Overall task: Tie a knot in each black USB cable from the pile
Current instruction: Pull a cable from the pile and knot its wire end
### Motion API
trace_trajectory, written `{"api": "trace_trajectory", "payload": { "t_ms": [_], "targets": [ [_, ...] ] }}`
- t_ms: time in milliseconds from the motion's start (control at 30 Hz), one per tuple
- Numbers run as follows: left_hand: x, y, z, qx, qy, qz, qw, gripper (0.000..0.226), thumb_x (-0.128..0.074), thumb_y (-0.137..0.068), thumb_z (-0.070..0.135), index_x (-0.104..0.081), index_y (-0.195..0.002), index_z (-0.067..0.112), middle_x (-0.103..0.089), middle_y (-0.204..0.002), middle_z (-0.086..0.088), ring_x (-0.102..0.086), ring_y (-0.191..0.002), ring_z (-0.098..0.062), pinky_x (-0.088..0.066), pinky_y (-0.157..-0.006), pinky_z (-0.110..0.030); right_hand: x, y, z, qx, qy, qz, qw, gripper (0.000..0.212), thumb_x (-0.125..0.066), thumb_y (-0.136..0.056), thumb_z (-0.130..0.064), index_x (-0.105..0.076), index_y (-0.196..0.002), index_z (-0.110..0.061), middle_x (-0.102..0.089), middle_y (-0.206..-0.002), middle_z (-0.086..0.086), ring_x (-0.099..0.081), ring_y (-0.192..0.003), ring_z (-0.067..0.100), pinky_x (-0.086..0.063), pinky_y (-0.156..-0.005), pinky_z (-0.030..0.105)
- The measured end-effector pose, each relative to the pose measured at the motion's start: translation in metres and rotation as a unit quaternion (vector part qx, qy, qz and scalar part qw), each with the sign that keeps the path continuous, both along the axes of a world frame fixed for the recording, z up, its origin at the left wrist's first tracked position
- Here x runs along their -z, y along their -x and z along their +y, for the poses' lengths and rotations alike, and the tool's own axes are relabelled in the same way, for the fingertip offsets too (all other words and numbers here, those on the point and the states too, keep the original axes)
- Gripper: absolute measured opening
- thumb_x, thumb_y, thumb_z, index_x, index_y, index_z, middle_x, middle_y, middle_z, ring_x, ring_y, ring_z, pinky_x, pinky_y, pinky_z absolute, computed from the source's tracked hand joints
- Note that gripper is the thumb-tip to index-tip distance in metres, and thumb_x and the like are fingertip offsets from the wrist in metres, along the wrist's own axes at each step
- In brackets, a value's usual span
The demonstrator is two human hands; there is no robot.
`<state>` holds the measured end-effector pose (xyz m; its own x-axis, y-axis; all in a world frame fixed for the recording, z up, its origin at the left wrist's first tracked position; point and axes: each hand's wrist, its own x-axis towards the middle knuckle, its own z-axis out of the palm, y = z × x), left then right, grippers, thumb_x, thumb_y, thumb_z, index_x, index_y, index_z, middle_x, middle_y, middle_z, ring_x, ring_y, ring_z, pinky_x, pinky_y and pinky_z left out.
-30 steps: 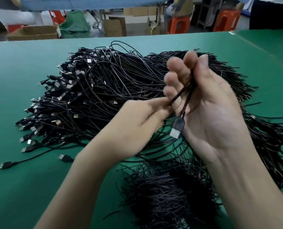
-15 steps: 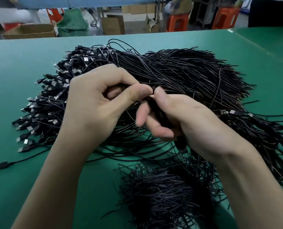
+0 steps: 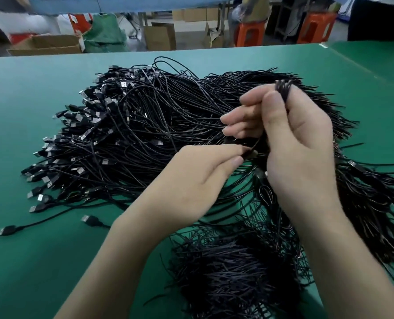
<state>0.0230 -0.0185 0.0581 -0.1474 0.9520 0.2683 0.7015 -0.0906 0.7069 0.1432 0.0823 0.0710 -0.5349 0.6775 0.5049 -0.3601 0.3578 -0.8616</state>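
Two hands work above a green table [image 3: 30, 93], both over the right half of the pile [image 3: 134, 134] of black USB cables.

Right hand [image 3: 299, 143]: raised, palm side towards the camera. Thumb pressed against the forefinger, pinching the held cable [image 3: 283, 88]. A short bundle of its black strands sticks up past the thumb tip. The other three fingers are curled in loosely, with their tips pointing left.

Left hand [image 3: 198, 180]: lower and nearer, back of the hand up. Thumb and forefinger are pinched together on a dark piece of the same cable, just beside the heel of the right hand. Blur hides whether that piece is a plug or plain wire. A thin strand runs up from this pinch into the right hand's palm.

Pile: spread across the middle of the table, with silver-tipped plugs fanned out along its left edge and the wires running right and far.

Near heap [image 3: 226, 272]: a dense tangle of cables directly below the forearms.

Right heap [image 3: 375, 203]: looped cables at the right edge, partly behind the right forearm.

Loose plugs: one [image 3: 6, 231] at near left, on a wire that trails back to the pile. A second [image 3: 90, 220] lies a little to its right.

Far side, beyond the table: cardboard boxes [image 3: 46, 44], orange stools [image 3: 249, 33], a green sack [image 3: 104, 35].
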Motion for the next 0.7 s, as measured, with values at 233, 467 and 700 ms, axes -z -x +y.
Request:
{"api": "trace_trajectory", "payload": {
  "t_ms": [233,467,700],
  "targets": [
    [-0.019,0.023,-0.016,-0.068,-0.081,0.12,0.987,0.023,-0.067,-0.091,0.048,-0.081,-0.087,0.03,-0.068,-0.075,0.008,-0.065,-0.075,-0.013,-0.052,-0.071,-0.043,0.009,0.001,0.001,0.043,-0.228,-0.304,0.924,0.03,-0.045,-0.108,-0.029,-0.059,-0.086,-0.013,-0.063,-0.07,-0.004,-0.058,-0.063,0.015,-0.047,-0.064,0.039],
    [-0.028,0.041,-0.028,-0.082,-0.131,0.096,0.983,0.013,-0.083,-0.082,0.039,-0.08,-0.08,0.026,-0.072,-0.079,0.011,-0.069,-0.079,-0.017,-0.051,-0.071,-0.031,0.008,-0.009,0.004,-0.26,-0.01,-0.318,0.912,0.047,-0.035,-0.107,-0.04,-0.071,-0.091,-0.014,-0.044,-0.061,-0.007,-0.035,-0.058,0.01,-0.03,-0.057,0.021],
    [-0.02,0.05,-0.022,-0.016,-0.112,0.191,0.975,0.022,-0.068,-0.095,0.036,-0.08,-0.113,0.03,-0.073,-0.111,0.013,-0.064,-0.107,-0.013,-0.046,-0.1,-0.046,0.008,-0.013,0.011,-0.309,-0.028,-0.324,0.894,0.034,-0.039,-0.107,-0.029,-0.069,-0.101,-0.014,-0.054,-0.063,-0.007,-0.039,-0.056,0.027,-0.036,-0.056,0.042]
  ]
}}
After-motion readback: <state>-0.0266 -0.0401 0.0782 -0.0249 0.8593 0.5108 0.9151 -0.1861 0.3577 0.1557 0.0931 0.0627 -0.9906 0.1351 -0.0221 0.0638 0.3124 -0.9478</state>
